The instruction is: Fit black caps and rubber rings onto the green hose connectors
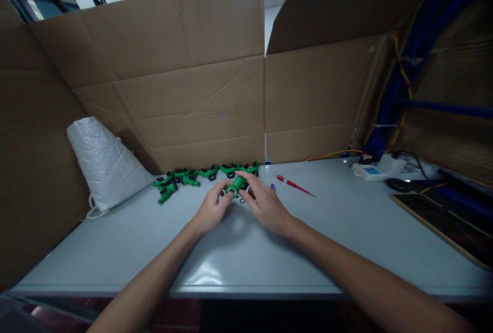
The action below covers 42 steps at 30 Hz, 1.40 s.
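A green tubular fitting (238,183), with a round opening facing me, is held between both hands just above the table. My left hand (214,204) is closed on its left end, thumb near the opening. My right hand (266,204) grips it from the right, fingers over the top; part of the fitting is hidden by them. A small black ring (242,201) shows below the fitting, between my hands. Beyond my hands, several similar green fittings with black parts (208,173) lie in a row and a cluster. To the right lies a red-handled screwdriver (295,185).
A small blue object (273,188) is partly hidden behind my right hand. A white sack (106,166) leans at the left on the grey-white table (246,266). Cardboard walls (185,92) enclose the back and sides. A power strip (379,170) and a dark panel (442,225) lie right.
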{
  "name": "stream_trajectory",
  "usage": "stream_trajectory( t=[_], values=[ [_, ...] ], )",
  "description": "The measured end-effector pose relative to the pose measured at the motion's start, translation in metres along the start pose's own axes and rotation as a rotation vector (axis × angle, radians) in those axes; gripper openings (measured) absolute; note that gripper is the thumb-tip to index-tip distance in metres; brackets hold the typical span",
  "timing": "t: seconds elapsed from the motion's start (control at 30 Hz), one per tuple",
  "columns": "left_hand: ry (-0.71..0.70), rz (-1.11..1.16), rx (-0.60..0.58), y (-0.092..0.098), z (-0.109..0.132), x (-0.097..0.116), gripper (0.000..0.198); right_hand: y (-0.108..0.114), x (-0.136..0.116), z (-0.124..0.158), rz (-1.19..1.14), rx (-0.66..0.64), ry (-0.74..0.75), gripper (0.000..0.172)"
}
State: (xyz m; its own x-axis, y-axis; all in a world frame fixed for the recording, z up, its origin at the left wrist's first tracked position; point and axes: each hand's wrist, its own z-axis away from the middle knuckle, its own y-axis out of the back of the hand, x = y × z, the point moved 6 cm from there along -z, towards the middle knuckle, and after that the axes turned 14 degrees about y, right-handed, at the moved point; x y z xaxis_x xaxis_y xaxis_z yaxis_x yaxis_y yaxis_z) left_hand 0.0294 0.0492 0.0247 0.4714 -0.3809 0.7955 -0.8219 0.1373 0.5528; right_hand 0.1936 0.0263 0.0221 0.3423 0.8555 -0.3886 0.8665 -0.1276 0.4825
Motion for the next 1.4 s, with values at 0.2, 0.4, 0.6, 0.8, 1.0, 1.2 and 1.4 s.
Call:
stream_trajectory(
  t=[0.2,0.4,0.6,0.8,1.0,1.2,1.4],
  values=[
    [0.004,0.003,0.014,-0.001,-0.001,-0.005,0.031,-0.002,0.004,0.002,0.009,-0.006,-0.036,0.053],
    [0.006,-0.017,0.023,-0.001,-0.001,-0.004,0.035,-0.001,0.003,0.001,0.003,-0.005,-0.046,0.05],
    [0.003,-0.002,-0.017,-0.003,0.0,0.001,0.034,-0.002,0.005,0.001,0.005,-0.009,0.001,0.048],
    [0.052,0.075,-0.071,-0.012,0.001,-0.004,0.036,-0.005,0.011,0.003,0.009,-0.03,0.013,0.047],
    [0.166,0.354,-0.19,-0.023,-0.001,-0.011,0.04,-0.005,0.011,0.003,0.006,-0.013,0.015,0.046],
    [0.198,0.447,-0.169,-0.023,-0.001,-0.01,0.039,-0.004,0.011,0.002,0.021,-0.015,-0.019,0.044],
    [0.19,0.414,-0.156,-0.023,-0.005,-0.021,0.048,-0.003,0.01,0.002,0.041,-0.004,-0.031,0.045]
  ],
)
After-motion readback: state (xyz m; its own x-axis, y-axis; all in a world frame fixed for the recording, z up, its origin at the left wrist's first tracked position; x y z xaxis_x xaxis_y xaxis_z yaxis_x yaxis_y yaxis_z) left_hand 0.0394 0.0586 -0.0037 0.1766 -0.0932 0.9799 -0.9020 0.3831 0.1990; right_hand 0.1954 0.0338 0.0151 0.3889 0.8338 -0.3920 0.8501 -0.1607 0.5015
